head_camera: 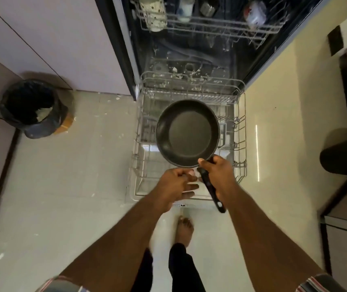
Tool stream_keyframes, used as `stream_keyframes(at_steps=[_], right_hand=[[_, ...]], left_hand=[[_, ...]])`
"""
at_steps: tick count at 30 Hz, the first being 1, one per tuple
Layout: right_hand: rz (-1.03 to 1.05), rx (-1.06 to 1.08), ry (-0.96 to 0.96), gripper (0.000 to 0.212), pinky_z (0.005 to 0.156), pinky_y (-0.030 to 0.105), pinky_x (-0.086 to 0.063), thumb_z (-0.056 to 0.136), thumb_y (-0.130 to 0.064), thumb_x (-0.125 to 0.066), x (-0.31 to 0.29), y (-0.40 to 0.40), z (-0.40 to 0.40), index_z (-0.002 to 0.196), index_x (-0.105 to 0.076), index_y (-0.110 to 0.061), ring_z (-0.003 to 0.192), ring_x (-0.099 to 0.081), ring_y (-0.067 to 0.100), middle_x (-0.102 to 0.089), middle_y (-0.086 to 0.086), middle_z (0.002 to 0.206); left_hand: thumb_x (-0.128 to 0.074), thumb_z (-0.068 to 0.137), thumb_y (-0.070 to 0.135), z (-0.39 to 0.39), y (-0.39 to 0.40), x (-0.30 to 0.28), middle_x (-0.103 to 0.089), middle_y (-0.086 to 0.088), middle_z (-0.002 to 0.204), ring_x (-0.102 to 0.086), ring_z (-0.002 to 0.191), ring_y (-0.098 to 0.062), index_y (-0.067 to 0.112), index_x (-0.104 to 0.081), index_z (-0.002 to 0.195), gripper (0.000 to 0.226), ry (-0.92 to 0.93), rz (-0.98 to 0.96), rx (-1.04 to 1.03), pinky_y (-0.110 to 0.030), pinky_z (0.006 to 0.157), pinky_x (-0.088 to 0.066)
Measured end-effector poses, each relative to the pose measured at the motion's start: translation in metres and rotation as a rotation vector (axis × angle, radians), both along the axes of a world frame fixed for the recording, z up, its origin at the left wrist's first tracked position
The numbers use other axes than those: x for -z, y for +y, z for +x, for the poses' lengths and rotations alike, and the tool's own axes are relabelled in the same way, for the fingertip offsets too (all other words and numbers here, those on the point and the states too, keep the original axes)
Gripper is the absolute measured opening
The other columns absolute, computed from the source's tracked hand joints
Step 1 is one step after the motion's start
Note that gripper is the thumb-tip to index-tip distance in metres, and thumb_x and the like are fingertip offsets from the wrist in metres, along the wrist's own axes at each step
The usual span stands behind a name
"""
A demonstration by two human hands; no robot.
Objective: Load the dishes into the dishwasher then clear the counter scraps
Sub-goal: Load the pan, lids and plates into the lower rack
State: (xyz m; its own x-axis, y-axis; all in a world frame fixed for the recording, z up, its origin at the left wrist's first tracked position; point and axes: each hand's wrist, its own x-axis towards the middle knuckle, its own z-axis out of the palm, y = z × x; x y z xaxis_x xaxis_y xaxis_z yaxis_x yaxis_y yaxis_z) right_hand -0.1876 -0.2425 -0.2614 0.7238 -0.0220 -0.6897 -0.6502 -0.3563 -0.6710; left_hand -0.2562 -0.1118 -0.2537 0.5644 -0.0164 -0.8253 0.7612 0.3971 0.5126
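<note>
1. I see the black frying pan (187, 132) held level, open side up, above the pulled-out lower rack (241, 131) of the dishwasher (189, 60).
2. My right hand (217, 175) wraps its fingers round the pan's black handle (211, 191), close to the bowl; the handle's free end pokes out past the wrist towards me.
3. My left hand (175, 185) hovers just beside the handle with its fingers loosely spread and holding nothing; I cannot tell whether the fingertips brush the handle.
4. The wire lower rack under the pan looks bare where I can see it.
5. The upper rack (210, 24) holds a spotted cup (153, 13) on the left and several other pieces, blurred.
6. A black-lined bin (31, 108) stands on the pale floor (84, 165) well to the left.
7. One bare foot (185, 230) shows below my hands.
</note>
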Motion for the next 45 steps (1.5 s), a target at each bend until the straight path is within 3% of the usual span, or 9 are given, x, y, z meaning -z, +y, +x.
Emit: stream_keyframes(at_steps=[3, 8, 15, 18, 23, 28, 30, 35, 45], right_hand=[[-0.198, -0.217, -0.095, 0.011, 0.081, 0.052, -0.061, 0.094, -0.027, -0.069, 0.028, -0.027, 0.024, 0.102, -0.07, -0.019, 0.083, -0.071, 0.03, -0.074, 0.005, 0.088], [-0.333, -0.527, -0.209, 0.034, 0.089, 0.033, -0.048, 0.098, -0.026, -0.064, 0.063, -0.05, 0.051, 0.131, -0.063, -0.02, 0.098, -0.062, 0.018, -0.07, -0.001, 0.11], [-0.429, -0.872, -0.319, 0.042, 0.091, 0.04, -0.055, 0.098, -0.028, -0.063, 0.101, -0.054, 0.064, 0.138, -0.057, -0.038, 0.106, -0.064, 0.02, -0.068, -0.003, 0.125], [-0.386, -0.908, -0.343, 0.044, 0.097, 0.035, -0.049, 0.097, -0.024, -0.065, 0.115, -0.054, 0.065, 0.14, -0.058, -0.032, 0.114, -0.061, 0.021, -0.066, -0.003, 0.131], [-0.33, -0.961, -0.346, 0.043, 0.097, 0.023, -0.04, 0.097, -0.019, -0.065, 0.131, -0.057, 0.056, 0.139, -0.059, -0.026, 0.117, -0.059, 0.017, -0.066, -0.004, 0.129], [-0.284, -0.91, -0.428, 0.047, 0.109, 0.027, -0.039, 0.093, -0.01, -0.069, 0.139, -0.058, 0.046, 0.138, -0.06, -0.019, 0.125, -0.056, 0.018, -0.065, -0.001, 0.135], [-0.269, -0.884, -0.458, 0.048, 0.108, 0.024, -0.038, 0.091, -0.007, -0.07, 0.139, -0.055, 0.047, 0.137, -0.061, -0.018, 0.125, -0.056, 0.018, -0.065, 0.0, 0.134], [-0.284, -0.9, -0.443, 0.052, 0.113, 0.035, -0.041, 0.092, -0.006, -0.069, 0.148, -0.049, 0.06, 0.14, -0.059, -0.02, 0.129, -0.053, 0.019, -0.063, -0.002, 0.137], [-0.239, -0.899, -0.372, 0.049, 0.105, 0.018, -0.035, 0.092, -0.003, -0.067, 0.154, -0.044, 0.05, 0.139, -0.06, -0.017, 0.125, -0.055, 0.016, -0.063, 0.0, 0.135]], left_hand=[[-0.059, 0.1, 0.013, 0.005, 0.012, 0.03, -0.074, -0.013, 0.11, -0.074, 0.097, -0.03, 0.009, -0.066, 0.114, 0.016, 0.052, 0.004, -0.14, -0.044, 0.089, -0.059], [-0.057, 0.1, 0.009, 0.009, 0.04, 0.072, -0.071, -0.02, 0.117, -0.072, 0.102, -0.034, 0.001, -0.06, 0.124, 0.025, 0.043, -0.039, -0.419, -0.041, 0.086, -0.06], [-0.053, 0.103, 0.031, 0.029, 0.05, 0.095, -0.072, -0.017, 0.115, -0.072, 0.103, -0.029, 0.004, -0.061, 0.123, 0.035, 0.033, -0.07, -0.583, -0.034, 0.081, -0.062], [-0.054, 0.102, 0.037, 0.026, 0.051, 0.102, -0.074, -0.017, 0.108, -0.073, 0.099, -0.028, 0.004, -0.064, 0.118, 0.038, 0.082, -0.076, -0.624, -0.032, 0.077, -0.062], [-0.059, 0.1, 0.018, 0.017, 0.044, 0.108, -0.076, -0.014, 0.09, -0.075, 0.08, -0.021, 0.003, -0.067, 0.109, 0.019, 0.179, -0.078, -0.694, -0.028, 0.066, -0.062], [-0.061, 0.097, 0.013, 0.008, 0.045, 0.109, -0.073, -0.012, 0.081, -0.073, 0.069, -0.019, 0.003, -0.066, 0.107, 0.016, 0.17, -0.075, -0.766, -0.025, 0.057, -0.059], [-0.061, 0.096, 0.013, 0.008, 0.045, 0.107, -0.072, -0.011, 0.08, -0.072, 0.068, -0.019, 0.002, -0.066, 0.108, 0.016, 0.142, -0.065, -0.786, -0.025, 0.058, -0.059], [-0.06, 0.098, 0.013, 0.017, 0.049, 0.112, -0.071, -0.012, 0.082, -0.072, 0.07, -0.019, 0.002, -0.065, 0.108, 0.015, 0.151, -0.05, -0.753, -0.025, 0.058, -0.059], [-0.06, 0.097, 0.014, 0.002, 0.048, 0.114, -0.072, -0.009, 0.081, -0.071, 0.07, -0.018, 0.006, -0.064, 0.11, 0.016, 0.137, -0.006, -0.756, -0.026, 0.059, -0.059]])
